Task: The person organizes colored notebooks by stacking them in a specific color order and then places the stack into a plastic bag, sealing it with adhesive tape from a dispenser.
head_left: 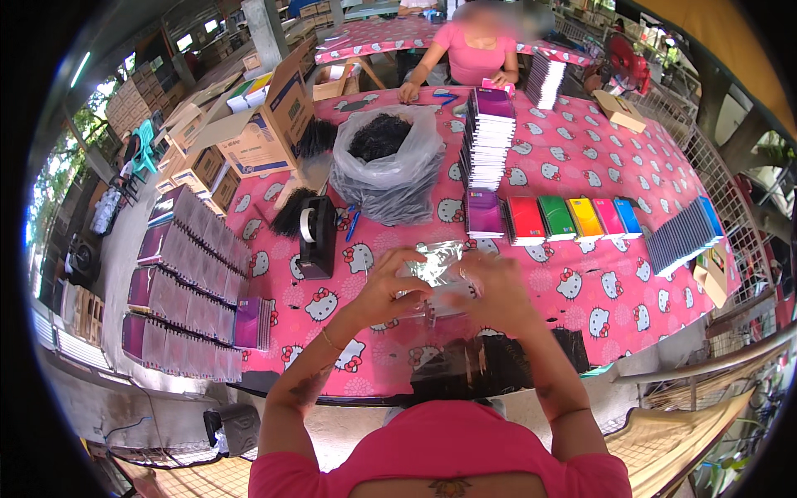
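A clear, shiny plastic wrapper with a small spiral-bound notebook partly showing under it is at the near middle of the table. My left hand grips the wrapper's left side with curled fingers. On the other side my right hand, somewhat blurred, closes on the wrapper too; its fingertips are partly hidden. Just left of my left hand stands a black tape dispenser with a roll on it. Beyond it a blue pen lies on the cloth.
The table wears a pink patterned cloth. Behind my hands sits a plastic bag of black coils. Notebook rows line the left; a tall notebook stack, a coloured row and a leaning stack occupy the right. A co-worker sits opposite.
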The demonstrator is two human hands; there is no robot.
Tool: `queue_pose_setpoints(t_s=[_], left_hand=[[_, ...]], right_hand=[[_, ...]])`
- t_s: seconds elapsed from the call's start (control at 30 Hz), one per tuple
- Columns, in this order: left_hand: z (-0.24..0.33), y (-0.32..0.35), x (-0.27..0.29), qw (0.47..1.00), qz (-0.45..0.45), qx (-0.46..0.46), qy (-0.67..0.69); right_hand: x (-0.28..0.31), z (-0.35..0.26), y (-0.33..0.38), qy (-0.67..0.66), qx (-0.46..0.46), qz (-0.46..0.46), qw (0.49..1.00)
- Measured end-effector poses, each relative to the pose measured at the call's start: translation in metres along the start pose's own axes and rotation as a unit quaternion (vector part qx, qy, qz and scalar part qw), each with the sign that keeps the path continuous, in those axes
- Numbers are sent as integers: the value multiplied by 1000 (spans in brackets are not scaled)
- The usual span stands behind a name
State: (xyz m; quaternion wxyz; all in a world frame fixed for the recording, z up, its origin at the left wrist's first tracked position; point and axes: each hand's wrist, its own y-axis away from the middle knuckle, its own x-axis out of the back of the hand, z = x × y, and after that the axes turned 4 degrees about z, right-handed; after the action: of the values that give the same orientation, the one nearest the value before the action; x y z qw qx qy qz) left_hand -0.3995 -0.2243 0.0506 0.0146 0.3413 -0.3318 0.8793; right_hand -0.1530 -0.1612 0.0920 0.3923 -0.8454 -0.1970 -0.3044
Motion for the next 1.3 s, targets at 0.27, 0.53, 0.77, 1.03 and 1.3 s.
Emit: queue_pose_setpoints(t_s=[0.27, 0.53, 0.77, 1.03, 1.3], left_hand=[[-1, -23, -41, 1000, 11, -21, -16], [-3, -19, -82, 990, 69, 118, -48], [-39, 30, -78, 875, -7, 371, 311], [33, 18, -59, 982, -8, 74, -175], [43, 16, -69, 990, 40, 66, -115]], right_hand=[[-32, 73, 64, -110, 70, -98, 987], [-34, 64, 66, -85, 71, -149, 983], [-68, 109, 32, -365, -238, -156, 886], [-22, 77, 32, -310, -50, -175, 933], [-48, 82, 61, -168, 41, -62, 983]])
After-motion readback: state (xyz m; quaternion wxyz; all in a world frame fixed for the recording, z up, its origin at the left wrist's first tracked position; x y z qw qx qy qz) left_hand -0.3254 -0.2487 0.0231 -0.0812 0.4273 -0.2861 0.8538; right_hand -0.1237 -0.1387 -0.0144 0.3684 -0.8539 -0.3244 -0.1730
